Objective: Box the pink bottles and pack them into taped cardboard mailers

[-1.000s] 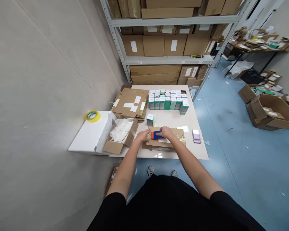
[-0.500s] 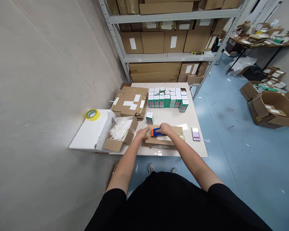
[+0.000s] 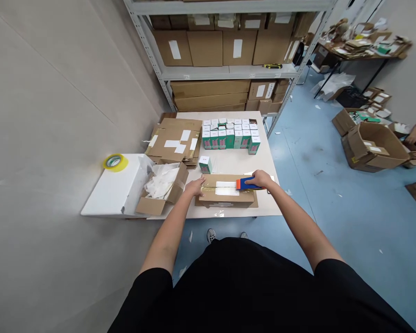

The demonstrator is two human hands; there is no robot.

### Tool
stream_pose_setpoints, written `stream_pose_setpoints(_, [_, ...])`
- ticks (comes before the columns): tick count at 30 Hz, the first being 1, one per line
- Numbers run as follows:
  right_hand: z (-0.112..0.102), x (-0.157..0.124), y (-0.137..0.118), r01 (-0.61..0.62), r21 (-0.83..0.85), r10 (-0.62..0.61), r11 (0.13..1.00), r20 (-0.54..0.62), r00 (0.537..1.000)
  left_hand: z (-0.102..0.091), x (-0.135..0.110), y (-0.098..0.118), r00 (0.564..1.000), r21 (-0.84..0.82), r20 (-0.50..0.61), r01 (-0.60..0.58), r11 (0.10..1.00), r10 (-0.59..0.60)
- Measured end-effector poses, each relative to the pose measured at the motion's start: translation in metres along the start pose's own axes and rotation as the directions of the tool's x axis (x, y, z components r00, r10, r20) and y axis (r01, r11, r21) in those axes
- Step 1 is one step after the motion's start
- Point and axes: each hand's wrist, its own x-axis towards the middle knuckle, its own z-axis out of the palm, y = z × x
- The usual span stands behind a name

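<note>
A long cardboard box lies near the table's front edge, with a white label on its top. At its left end, my left hand is closed on the corner, thumb on the near side. My right hand grips a blue and orange tape dispenser over the right part of the box top. Clear tape shows along the top seam. One small green and white carton stands just behind the box; several more cartons are grouped in rows farther back.
Flattened cardboard is stacked at the table's back left. Before it sits an open box of white wrapping. A yellow tape roll rests on a white block. Shelving rises behind; another person's arm shows far right.
My right hand has drawn the tape dispenser rightward along the box top, uncovering the label. My left hand stays at the left end. The view has shifted to the right.
</note>
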Motion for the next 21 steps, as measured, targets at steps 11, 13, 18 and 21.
stream_pose_setpoints(11, [-0.024,-0.025,0.096,-0.09,0.015,0.09,0.996,0.01,0.996,-0.008,0.0,0.004,0.999,-0.021,0.02,0.04,0.999,-0.04])
stream_pose_setpoints(13, [-0.029,-0.028,0.115,-0.124,-0.008,0.124,0.992,0.013,0.992,-0.008,0.0,0.003,0.999,-0.029,0.019,0.038,0.999,-0.038])
stream_pose_setpoints(18, [-0.024,-0.039,0.146,-0.198,0.008,0.197,0.98,0.007,0.98,-0.009,0.0,0.002,0.999,-0.027,0.017,0.044,0.999,-0.043])
stream_pose_setpoints(21, [-0.01,-0.042,0.145,-0.193,0.029,0.194,0.981,-0.023,0.981,-0.01,-0.001,0.003,0.999,-0.024,0.008,0.05,0.998,-0.05])
